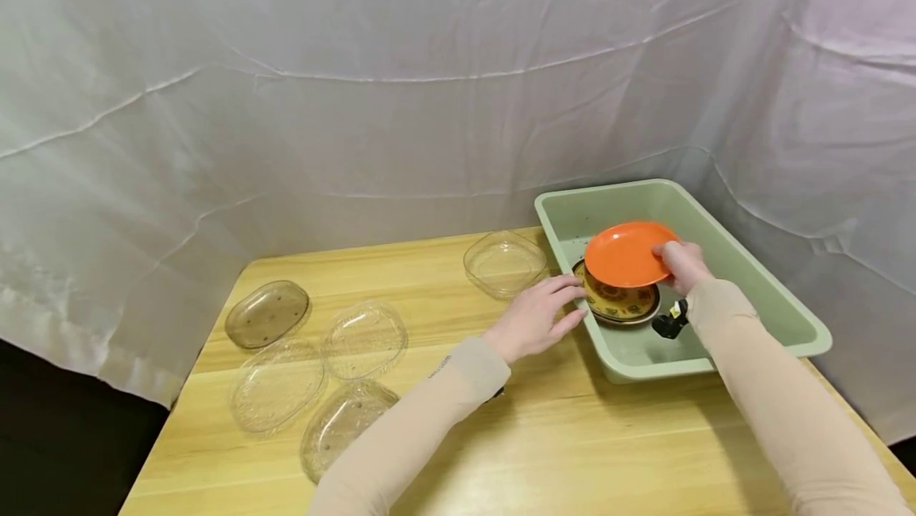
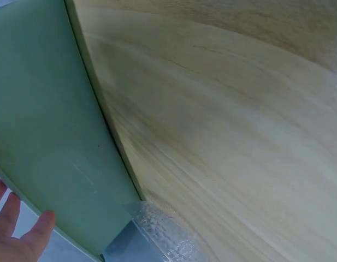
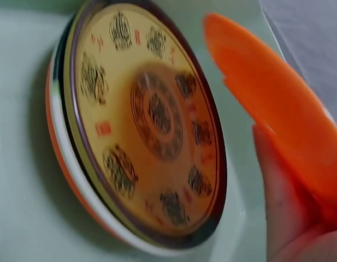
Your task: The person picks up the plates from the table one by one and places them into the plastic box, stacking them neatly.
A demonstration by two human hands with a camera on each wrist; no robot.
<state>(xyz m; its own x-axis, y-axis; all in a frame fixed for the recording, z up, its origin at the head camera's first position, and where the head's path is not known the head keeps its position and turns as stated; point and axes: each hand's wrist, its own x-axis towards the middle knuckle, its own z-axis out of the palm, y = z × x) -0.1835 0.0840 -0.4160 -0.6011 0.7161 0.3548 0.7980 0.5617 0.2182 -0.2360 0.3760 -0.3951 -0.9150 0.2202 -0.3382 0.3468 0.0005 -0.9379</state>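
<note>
My right hand pinches the edge of an orange plate and holds it tilted inside a pale green basin. Beneath it, on the basin floor, lies a yellow plate with a dark rim and a printed pattern, topping a stack. A white edge and an orange edge show under it in the right wrist view. My left hand is at the basin's near-left rim, its fingers extended over the edge and the palm outside.
Left of the basin stands a clear plastic dish. Farther left on the wooden table are a brownish see-through dish, two clear ones and another brownish one, partly behind my left sleeve. Grey curtains hang behind.
</note>
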